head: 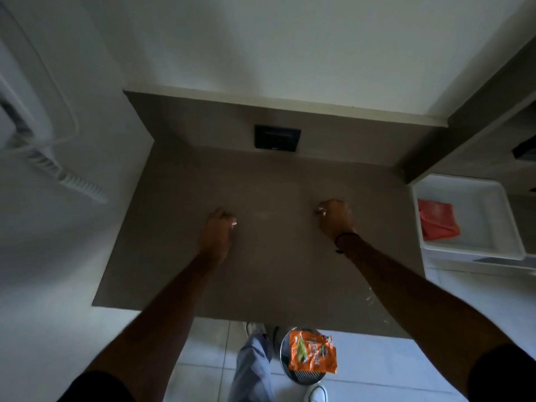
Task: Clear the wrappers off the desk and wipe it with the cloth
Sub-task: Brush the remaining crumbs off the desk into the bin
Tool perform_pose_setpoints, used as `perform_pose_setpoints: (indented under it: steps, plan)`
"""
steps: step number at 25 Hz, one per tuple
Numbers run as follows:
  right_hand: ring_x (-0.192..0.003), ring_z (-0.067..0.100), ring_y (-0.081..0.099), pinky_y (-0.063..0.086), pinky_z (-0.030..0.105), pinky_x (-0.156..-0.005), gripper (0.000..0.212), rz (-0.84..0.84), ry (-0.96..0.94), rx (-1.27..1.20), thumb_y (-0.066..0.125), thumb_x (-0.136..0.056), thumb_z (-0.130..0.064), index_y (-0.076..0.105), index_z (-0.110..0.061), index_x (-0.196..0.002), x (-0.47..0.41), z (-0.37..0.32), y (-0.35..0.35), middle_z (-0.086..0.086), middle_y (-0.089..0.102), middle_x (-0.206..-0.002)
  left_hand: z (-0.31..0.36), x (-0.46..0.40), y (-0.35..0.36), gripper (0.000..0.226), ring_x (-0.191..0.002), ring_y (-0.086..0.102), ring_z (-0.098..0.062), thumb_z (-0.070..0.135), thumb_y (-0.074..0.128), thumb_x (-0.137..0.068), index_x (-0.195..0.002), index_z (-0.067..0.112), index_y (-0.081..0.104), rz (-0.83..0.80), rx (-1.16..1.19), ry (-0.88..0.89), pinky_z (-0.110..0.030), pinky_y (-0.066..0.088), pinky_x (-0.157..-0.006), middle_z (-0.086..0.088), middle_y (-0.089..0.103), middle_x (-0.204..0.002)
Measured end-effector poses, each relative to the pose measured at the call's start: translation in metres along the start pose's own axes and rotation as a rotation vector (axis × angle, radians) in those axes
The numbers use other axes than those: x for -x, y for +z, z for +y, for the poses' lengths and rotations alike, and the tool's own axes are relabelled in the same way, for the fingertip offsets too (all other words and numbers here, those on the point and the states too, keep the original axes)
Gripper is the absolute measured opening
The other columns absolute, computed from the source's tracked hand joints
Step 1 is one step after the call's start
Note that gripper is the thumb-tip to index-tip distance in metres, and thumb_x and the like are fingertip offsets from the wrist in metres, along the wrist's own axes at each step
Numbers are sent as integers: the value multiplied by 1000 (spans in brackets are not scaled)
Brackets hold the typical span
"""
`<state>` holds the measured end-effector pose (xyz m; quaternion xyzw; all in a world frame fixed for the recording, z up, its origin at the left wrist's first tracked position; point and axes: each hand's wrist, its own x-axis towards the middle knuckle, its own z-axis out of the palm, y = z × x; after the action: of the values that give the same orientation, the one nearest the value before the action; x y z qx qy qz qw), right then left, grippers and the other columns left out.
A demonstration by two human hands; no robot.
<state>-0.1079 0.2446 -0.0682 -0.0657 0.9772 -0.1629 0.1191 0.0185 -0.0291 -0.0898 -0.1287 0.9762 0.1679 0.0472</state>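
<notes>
The brown desk (269, 175) fills the middle of the view. My left hand (218, 230) rests on it left of centre, fingers curled into a loose fist with nothing in it. My right hand (336, 217) is right of centre, also curled shut and holding nothing; a dark band circles its wrist. An orange wrapper (314, 355) lies on top of a round metal bin (285, 351) on the floor below the desk's front edge. A red cloth (438, 223) lies folded in a white tray (475, 192) to the right of the desk.
A black socket plate (277, 138) sits in the desk's back panel. White walls rise on the left and behind. A dark shelf edge (464, 123) runs diagonally at the upper right. My legs and white shoes (317, 394) stand on pale floor tiles.
</notes>
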Motion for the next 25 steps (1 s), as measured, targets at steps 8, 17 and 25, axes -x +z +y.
perform_pose_setpoints:
  steps: [8,17,25]
  plan:
    - [-70,23,67,55,33,-65,15,184,-198,-436,72,-65,-7,69,-15,-78,204,38,-3,3,71,-76,94,198,37,20,-94,67,-25,9,62,-88,-103,16,73,268,313,118,-37,59,-81,-6,68,-105]
    - [-80,12,70,57,18,-70,21,-64,-168,-397,80,-76,-19,71,-15,-96,350,112,30,0,75,-95,163,345,96,33,-120,60,-14,25,58,-99,-132,21,63,-60,120,70,-28,56,-94,1,64,-131]
    - [-56,7,61,42,4,-50,8,84,-234,-364,68,-76,-7,72,-14,-78,360,123,19,1,75,-71,168,355,74,32,-116,63,-20,15,59,-97,-128,15,65,67,158,-5,-36,59,-90,-4,66,-126]
